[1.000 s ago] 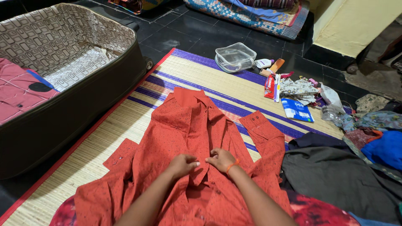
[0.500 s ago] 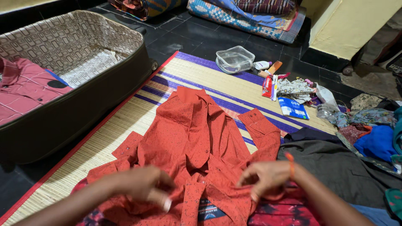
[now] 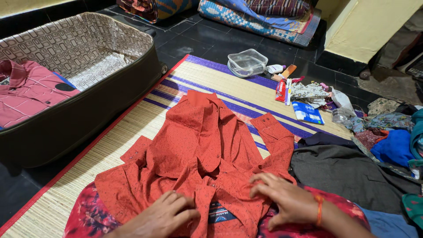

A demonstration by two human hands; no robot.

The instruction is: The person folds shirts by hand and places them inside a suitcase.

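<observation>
I press my left hand (image 3: 165, 215) and right hand (image 3: 286, 202), fingers open and flat, on the red shirt (image 3: 207, 154); its dark rectangular label (image 3: 220, 217) sits between them.

Both forearms are bare, with no sleeves in sight. The left hand (image 3: 165, 216), at about seven o'clock in the head view, wears no ring or band. The right hand (image 3: 286, 200), at about five o'clock, has a thin orange thread band (image 3: 318, 209) around its wrist.
</observation>
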